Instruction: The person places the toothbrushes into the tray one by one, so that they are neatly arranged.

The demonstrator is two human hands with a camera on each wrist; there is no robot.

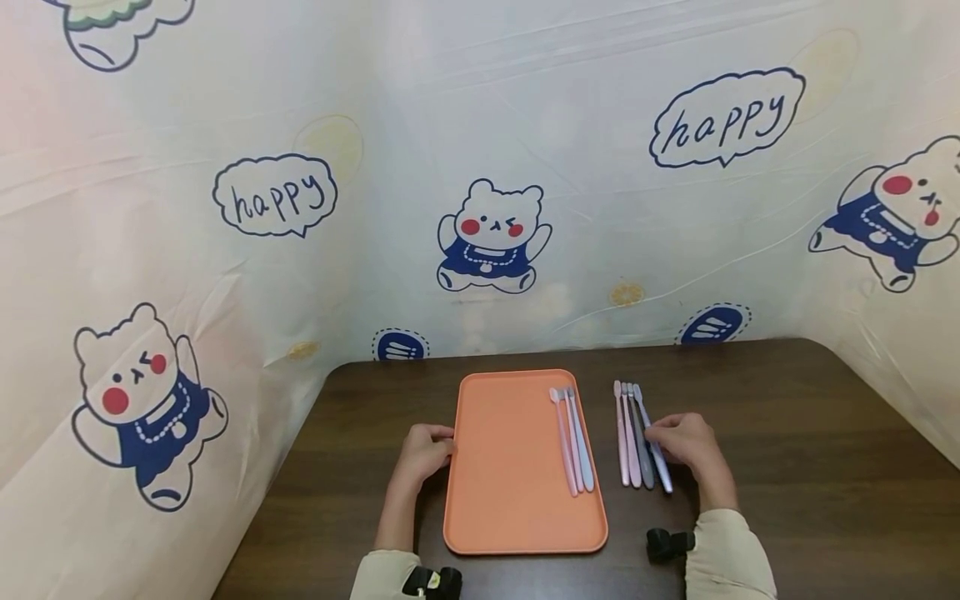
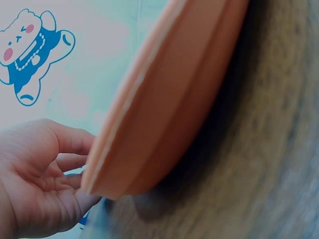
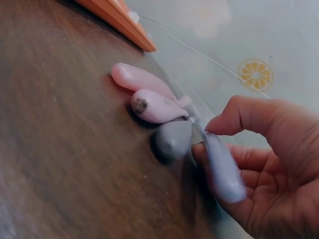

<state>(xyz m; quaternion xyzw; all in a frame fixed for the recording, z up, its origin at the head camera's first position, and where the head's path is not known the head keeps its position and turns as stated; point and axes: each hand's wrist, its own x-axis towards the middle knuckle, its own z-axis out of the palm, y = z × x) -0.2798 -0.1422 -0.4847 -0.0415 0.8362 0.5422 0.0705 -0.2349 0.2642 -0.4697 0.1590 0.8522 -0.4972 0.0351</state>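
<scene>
Between the thumb and fingers of my right hand [image 1: 688, 442] is a pale lavender toothbrush [image 3: 224, 172], its handle end lifted off the table in the right wrist view. Close beside it lie a grey toothbrush [image 1: 647, 468], a lilac-pink toothbrush [image 1: 633, 462] and a pink toothbrush [image 1: 622, 450], heads pointing away from me. My left hand [image 1: 426, 454] grips the left rim of an orange tray [image 1: 502, 467]. Along the tray's right side lie a pink toothbrush [image 1: 566, 458], a second pinkish toothbrush [image 1: 575, 457] and a light blue toothbrush [image 1: 584, 462].
The dark wooden table [image 1: 810, 467] runs back to a pale curtain [image 1: 585, 183] printed with cartoon bears. The tray's right edge stands a short distance left of the loose toothbrushes. A black wrist camera [image 1: 667, 544] sits at my right sleeve.
</scene>
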